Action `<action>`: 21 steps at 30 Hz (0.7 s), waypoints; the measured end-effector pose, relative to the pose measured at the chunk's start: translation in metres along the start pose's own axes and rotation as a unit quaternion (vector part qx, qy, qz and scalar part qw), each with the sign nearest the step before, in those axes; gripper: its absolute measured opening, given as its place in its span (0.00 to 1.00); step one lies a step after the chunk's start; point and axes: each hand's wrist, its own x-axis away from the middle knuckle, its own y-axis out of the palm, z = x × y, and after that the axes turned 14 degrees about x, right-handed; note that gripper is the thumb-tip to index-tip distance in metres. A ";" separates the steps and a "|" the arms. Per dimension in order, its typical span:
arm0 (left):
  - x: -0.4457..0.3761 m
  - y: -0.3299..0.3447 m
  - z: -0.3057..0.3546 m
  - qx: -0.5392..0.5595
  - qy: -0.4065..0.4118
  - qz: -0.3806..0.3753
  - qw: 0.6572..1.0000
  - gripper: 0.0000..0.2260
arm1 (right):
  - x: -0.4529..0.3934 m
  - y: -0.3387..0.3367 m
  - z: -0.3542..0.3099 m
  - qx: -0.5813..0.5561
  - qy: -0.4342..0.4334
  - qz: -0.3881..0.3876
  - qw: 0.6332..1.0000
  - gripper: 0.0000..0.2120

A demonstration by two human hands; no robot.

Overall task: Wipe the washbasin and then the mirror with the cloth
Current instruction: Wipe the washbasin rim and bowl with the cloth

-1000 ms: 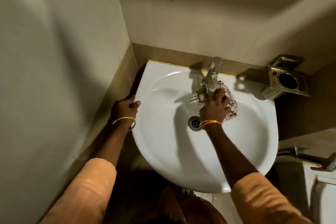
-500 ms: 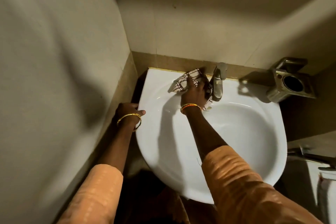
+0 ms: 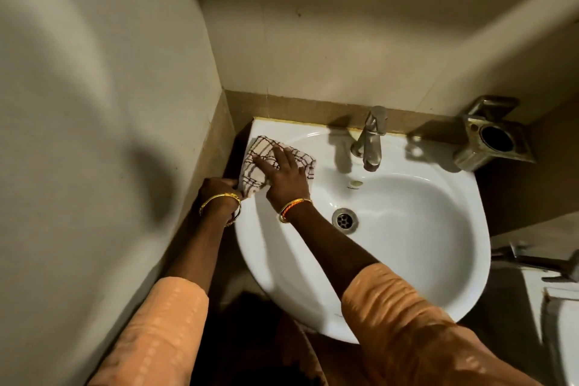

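While the right hand is lying flat with fingers straight and spread, it is pressing the checked cloth against the far-left corner of the white washbasin, on the flat rim just left of the bowl. The cloth is sitting crumpled, its near-left edge hanging over the basin's left side. The left hand is resting at that left edge, just beside the cloth's overhanging corner; its fingers are curling around the rim and are partly hidden, so whether they are pinching the cloth or only holding the basin I cannot tell. Both wrists are wearing gold-coloured bangles, and both arms are showing orange sleeves at the near side. The metal tap is standing at the far middle of the basin, well to the right of the cloth. The drain is lying in the bowl, near the right forearm. A tarnished metal holder is sticking out from the wall at far right, just beyond the basin's rim. The left wall is running close alongside the basin. No mirror is showing in this view.
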 end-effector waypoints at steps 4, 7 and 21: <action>0.005 0.003 -0.004 0.025 0.001 0.006 1.000 0.17 | -0.010 -0.018 0.052 0.025 0.157 0.011 0.987 0.28; 0.009 0.006 -0.007 0.008 0.022 0.022 0.999 0.14 | -0.011 -0.028 0.075 0.044 0.233 -0.018 0.971 0.26; 0.009 0.008 0.001 -0.057 0.020 0.055 0.997 0.12 | 0.009 -0.009 -0.027 0.011 0.015 0.000 1.000 0.27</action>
